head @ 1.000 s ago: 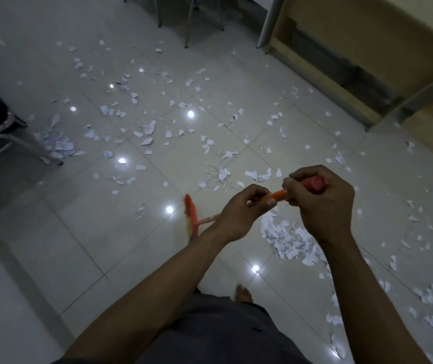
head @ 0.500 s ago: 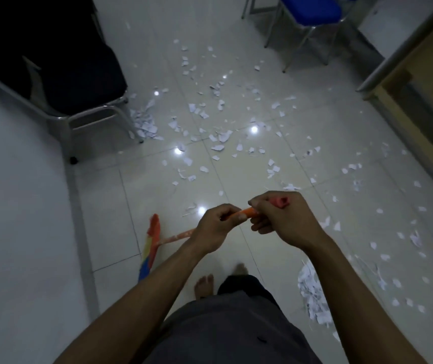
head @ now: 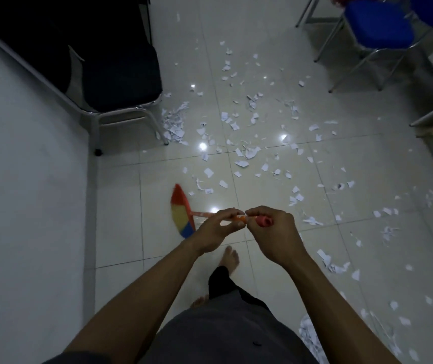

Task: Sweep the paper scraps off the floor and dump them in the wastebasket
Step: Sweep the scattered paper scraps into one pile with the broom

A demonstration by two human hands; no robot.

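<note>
Left hand [head: 214,231] and right hand [head: 275,236] both curl round the broom [head: 181,211] handle as the sweeper turns from the swept heap [head: 307,334] toward the chair [head: 120,74]. Scraps [head: 241,153] still litter the floor [head: 120,206] ahead, the wastebasket is unseen, and the sweeping looks far from done.

Both hands grip an orange broom [head: 199,214] by its handle: the left hand [head: 216,231] lower on the shaft, the right hand [head: 275,233] curled round the red end. The broom's head (red, yellow and blue bristles) rests on the pale tiled floor [head: 120,219], near left of centre. White paper scraps [head: 239,153] lie scattered farther off and to the right. A black chair [head: 120,74] stands far left, a blue chair [head: 378,24] far right.
</note>
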